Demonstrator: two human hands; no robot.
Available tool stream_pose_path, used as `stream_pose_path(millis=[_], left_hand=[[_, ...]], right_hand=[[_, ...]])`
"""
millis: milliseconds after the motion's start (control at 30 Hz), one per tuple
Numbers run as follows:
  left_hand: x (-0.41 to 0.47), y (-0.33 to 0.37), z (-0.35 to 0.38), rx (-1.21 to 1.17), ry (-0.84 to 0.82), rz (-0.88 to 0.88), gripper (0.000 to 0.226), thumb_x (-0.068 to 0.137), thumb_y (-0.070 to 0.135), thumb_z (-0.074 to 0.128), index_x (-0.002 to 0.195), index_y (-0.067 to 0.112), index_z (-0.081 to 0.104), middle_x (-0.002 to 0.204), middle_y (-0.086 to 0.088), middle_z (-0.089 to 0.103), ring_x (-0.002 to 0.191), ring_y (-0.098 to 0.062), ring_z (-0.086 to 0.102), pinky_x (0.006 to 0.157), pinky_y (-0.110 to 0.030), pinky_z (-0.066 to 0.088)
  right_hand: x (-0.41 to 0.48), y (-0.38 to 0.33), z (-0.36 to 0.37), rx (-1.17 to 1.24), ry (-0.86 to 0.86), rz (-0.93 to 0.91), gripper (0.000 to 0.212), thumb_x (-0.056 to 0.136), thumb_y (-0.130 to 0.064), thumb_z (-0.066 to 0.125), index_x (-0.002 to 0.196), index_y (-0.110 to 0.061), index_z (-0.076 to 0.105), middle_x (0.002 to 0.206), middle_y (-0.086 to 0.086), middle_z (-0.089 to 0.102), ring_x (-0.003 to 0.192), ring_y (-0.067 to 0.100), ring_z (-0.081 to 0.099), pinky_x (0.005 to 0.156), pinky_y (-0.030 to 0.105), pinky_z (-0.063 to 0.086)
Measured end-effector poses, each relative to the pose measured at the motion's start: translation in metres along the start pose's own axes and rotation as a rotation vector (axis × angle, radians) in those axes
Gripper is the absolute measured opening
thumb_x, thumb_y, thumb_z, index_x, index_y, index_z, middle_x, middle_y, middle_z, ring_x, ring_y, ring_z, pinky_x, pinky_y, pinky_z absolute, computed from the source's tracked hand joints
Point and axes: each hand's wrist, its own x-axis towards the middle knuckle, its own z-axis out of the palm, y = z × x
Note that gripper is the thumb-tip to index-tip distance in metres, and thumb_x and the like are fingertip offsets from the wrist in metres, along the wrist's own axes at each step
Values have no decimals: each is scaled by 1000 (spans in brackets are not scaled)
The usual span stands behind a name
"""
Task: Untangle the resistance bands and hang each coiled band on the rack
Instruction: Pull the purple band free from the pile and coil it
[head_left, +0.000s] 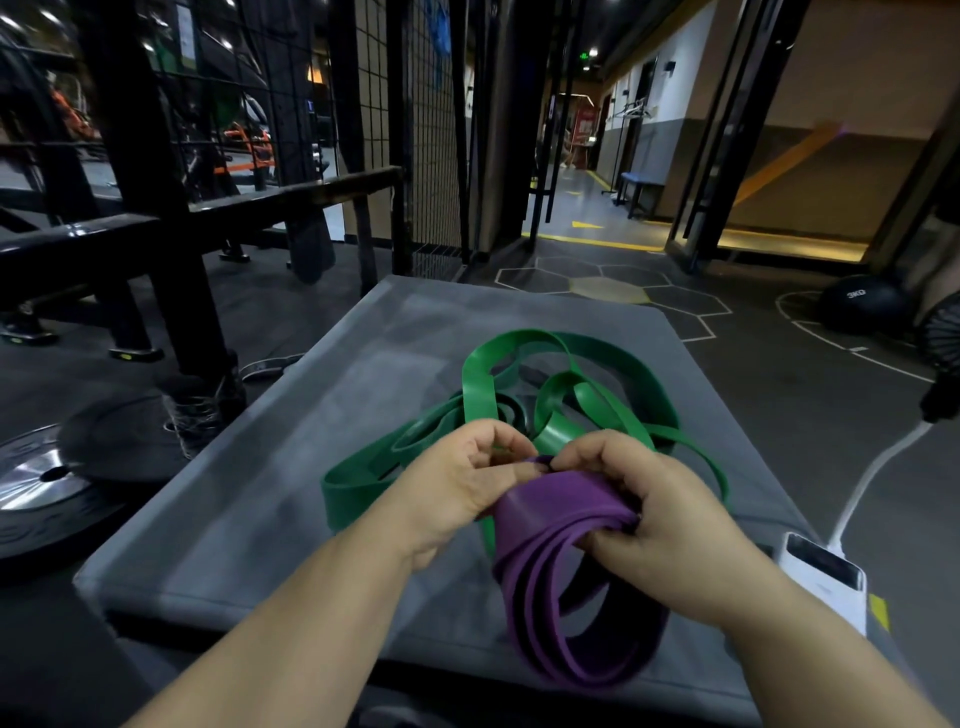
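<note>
Left hand (457, 483): pinches top fold of purple band (550, 597).
Right hand (660, 525): grips purple band coil, 5 o'clock on surface (311, 415).
Green band (478, 384): tangled loops, 12 o'clock, touching purple band.
Around: power bank (826, 582) 3 o'clock; weight plate (36, 478) 9 o'clock.

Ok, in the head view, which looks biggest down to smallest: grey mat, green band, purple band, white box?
Largest: grey mat.
Then green band and purple band, which look close; purple is nearer the camera, so unranked.
Smallest: white box.
</note>
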Motion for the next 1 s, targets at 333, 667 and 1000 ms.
stream_pose_path(millis=[333, 667, 1000], left_hand=[[-6, 3, -4, -31, -90, -86, 7, 72, 31, 73, 79, 31, 72, 90, -23, 53, 68, -24, 45, 57, -30, 34], [-12, -1, 2, 89, -196, 13, 88, 49, 85, 66, 110, 22, 66, 99, -6, 70, 92, -20, 63, 99, -49, 45], [-17, -1, 9, -28, -233, 47, 67, 52, 12, 78, 112, 20, 51, 91, -3, 64, 77, -18, 60, 69, -28, 52]], right_hand=[[-1, 1, 7, -216, 26, 59, 40, 66, -41, 55, 102, -36, 71, 89, -21, 67, 88, -4, 62, 73, 14, 48], [3, 8, 4, -328, 12, 163, 24, 71, -50, 64, 84, -30, 66, 88, -16, 58, 82, 0, 54, 68, 19, 45], [6, 12, -1, 227, -107, 311, 43, 72, -18, 86, 103, -26, 57, 86, 1, 71, 71, 10, 65, 67, 21, 50]])
